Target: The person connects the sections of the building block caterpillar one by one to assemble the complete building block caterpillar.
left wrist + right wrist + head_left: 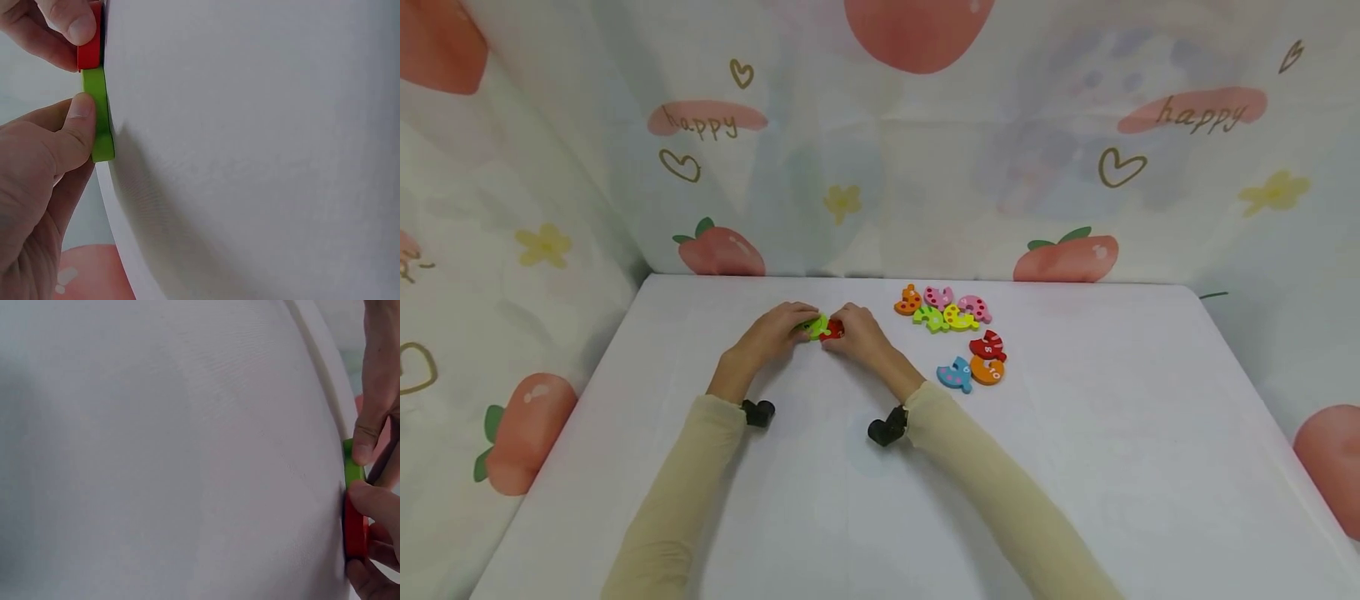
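Note:
Near the far edge of the white table, my left hand (772,332) pinches a light green puzzle piece (815,327) between thumb and fingers. Right beside it, a red puzzle piece (832,331) is gripped by my right hand (865,337). In the left wrist view the green piece (100,115) and the red piece (91,55) meet end to end along one line. The right wrist view has my right thumb over the seam, with the red piece (355,531) under the fingers and the green piece (354,474) beyond. Fingers hide much of both pieces.
Right of my hands lies a cluster of puzzle pieces: orange (907,301), two pink, light green (930,318) and yellow (958,317). Closer in are a red piece (988,343), an orange piece (987,371) and a blue piece (955,374). A patterned curtain (880,167) hangs behind the table.

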Action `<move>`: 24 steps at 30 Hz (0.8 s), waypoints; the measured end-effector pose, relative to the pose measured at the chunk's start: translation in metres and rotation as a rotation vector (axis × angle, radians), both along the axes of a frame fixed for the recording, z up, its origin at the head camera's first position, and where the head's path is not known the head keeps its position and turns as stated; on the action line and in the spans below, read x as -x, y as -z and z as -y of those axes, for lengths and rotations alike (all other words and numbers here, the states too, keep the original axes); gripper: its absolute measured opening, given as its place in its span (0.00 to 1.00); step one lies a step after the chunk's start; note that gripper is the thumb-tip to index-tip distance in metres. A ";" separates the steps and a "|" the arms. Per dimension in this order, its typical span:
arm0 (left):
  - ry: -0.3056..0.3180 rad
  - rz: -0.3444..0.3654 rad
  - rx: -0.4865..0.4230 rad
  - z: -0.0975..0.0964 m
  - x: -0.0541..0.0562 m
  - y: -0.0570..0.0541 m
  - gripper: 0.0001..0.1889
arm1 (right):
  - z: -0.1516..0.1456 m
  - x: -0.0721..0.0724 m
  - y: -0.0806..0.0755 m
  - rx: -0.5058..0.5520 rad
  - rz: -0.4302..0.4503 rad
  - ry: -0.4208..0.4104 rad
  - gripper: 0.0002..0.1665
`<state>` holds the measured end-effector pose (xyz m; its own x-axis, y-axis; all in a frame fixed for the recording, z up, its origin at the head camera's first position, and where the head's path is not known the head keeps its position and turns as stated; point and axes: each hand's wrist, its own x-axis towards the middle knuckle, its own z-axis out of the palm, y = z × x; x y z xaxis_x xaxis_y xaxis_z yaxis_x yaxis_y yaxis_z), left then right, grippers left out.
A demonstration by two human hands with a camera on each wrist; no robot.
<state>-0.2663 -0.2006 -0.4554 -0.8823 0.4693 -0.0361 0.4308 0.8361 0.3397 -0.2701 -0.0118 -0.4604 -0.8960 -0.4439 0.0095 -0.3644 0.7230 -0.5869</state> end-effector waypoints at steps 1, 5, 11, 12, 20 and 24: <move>-0.001 0.000 -0.004 0.000 0.000 0.000 0.24 | 0.000 0.001 -0.001 0.005 0.002 -0.001 0.25; 0.017 -0.019 -0.008 0.001 0.002 0.000 0.24 | 0.002 0.001 -0.002 0.017 0.029 0.020 0.25; 0.020 -0.021 -0.001 0.001 0.000 0.002 0.25 | 0.004 -0.001 -0.001 0.030 0.106 0.076 0.26; 0.021 -0.024 -0.001 0.001 -0.001 0.003 0.25 | 0.005 -0.002 -0.001 0.027 0.106 0.083 0.26; 0.003 -0.015 0.019 -0.003 -0.001 0.004 0.24 | 0.008 -0.004 0.004 0.025 0.117 0.135 0.28; 0.011 -0.063 0.007 -0.006 0.000 0.002 0.22 | 0.005 -0.007 0.004 0.008 0.100 0.133 0.30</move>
<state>-0.2659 -0.1944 -0.4577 -0.8777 0.4790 0.0159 0.4603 0.8333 0.3061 -0.2628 -0.0170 -0.4647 -0.9437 -0.3211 -0.0800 -0.2047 0.7563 -0.6214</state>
